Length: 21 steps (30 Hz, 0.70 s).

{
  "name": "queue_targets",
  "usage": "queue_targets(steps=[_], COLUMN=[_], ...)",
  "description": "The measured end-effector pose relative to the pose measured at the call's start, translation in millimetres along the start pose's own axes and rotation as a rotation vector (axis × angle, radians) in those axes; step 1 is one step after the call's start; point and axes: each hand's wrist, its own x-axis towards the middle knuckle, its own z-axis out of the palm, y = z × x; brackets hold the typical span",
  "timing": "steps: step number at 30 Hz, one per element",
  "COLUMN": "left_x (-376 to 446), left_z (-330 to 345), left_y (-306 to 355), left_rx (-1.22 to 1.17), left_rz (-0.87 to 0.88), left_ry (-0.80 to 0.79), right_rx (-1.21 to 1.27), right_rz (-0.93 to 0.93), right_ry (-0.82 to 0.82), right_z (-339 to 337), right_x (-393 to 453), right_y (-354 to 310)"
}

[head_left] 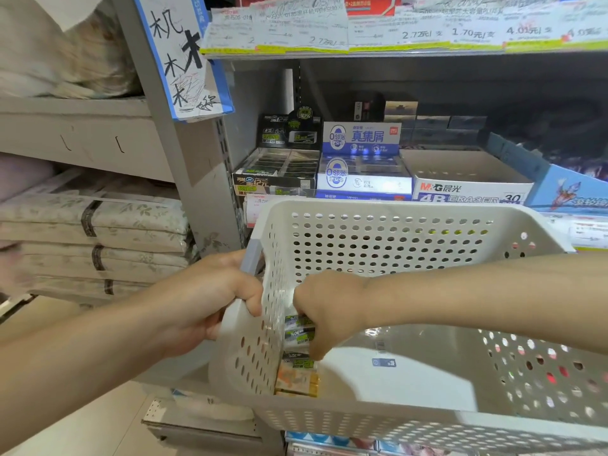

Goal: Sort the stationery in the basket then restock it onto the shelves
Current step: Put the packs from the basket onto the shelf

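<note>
Right now the grey metal shelving unit (210, 179) fills the background, and every place below is given relative to the white perforated plastic basket (411, 245), which is held up in front of it. Behind the basket's far rim stand three open cardboard display boxes: a black and green eraser box (279, 172), a blue and white eraser box (362, 176) and a white box printed 4B ERASER (467, 179) that looks nearly empty. To the basket's left lie folded floral fabric packs (95, 232).

The basket tilts toward its left wall, and the small stock has slid into that near-left corner. The left hand (210, 301) grips the basket's left rim, fingers curled over the edge; it appears to carry the whole weight alone, so a slip there could tip the basket and spill everything onto the floor.

The right hand (325, 314) reaches down inside, against the left wall, its fingers closed around several black and green wrapped erasers (299, 330). How many it holds cannot be told. Gathering too many at once risks one dropping back or falling outside the rim on the lift.

Below them, in the same corner, sit pale orange wrapped erasers (297, 380). They are touching the black ones, so one could get picked up along with them and end up in the wrong display box.
</note>
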Motion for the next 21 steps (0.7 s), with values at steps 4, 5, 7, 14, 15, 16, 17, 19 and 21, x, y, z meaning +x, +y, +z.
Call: queue_targets(steps=[4, 5, 7, 14, 15, 16, 17, 19, 21], left_x=[3.5, 3.5, 1.7, -4.7, -5.5, -6.5, -7.5, -9.2, -10.7], left_z=[-7.8, -10.2, -15.0, -26.8, -27.1, -27.6, -27.9, -29.4, -31.4], left_y=[-1.5, -2.2, -5.1, -10.5, -10.0, -9.8, -9.6, -10.2, -10.9], left_rx=[0.033, 0.032, 0.025, 0.033, 0.032, 0.030, 0.029, 0.025, 0.021], left_rz=[-0.022, -0.025, -0.025, -0.053, -0.060, -0.063, -0.062, -0.053, -0.048], left_ry=[0.002, -0.006, -0.028, -0.020, -0.021, -0.023, -0.024, -0.014, -0.005], right_rx=[0.056, 0.071, 0.110, 0.147, 0.113, 0.101, 0.106, 0.190, 0.277], right_rz=[-0.009, -0.006, -0.001, 0.280, 0.328, 0.373, 0.415, 0.445, 0.420], right_ry=[0.159, 0.201, 0.284, 0.552, 0.526, 0.475, 0.414, 0.261, 0.156], right_z=[-42.3, -55.2, -80.5, -139.1, -143.3, -146.3, -148.5, -151.2, -150.2], right_x=[-19.9, -24.8, -31.6, -9.1, -1.3, 6.9, 15.6, 33.0, 48.3], right_y=[8.4, 12.8, 24.5, 61.6, 63.6, 65.2, 68.1, 73.7, 77.1])
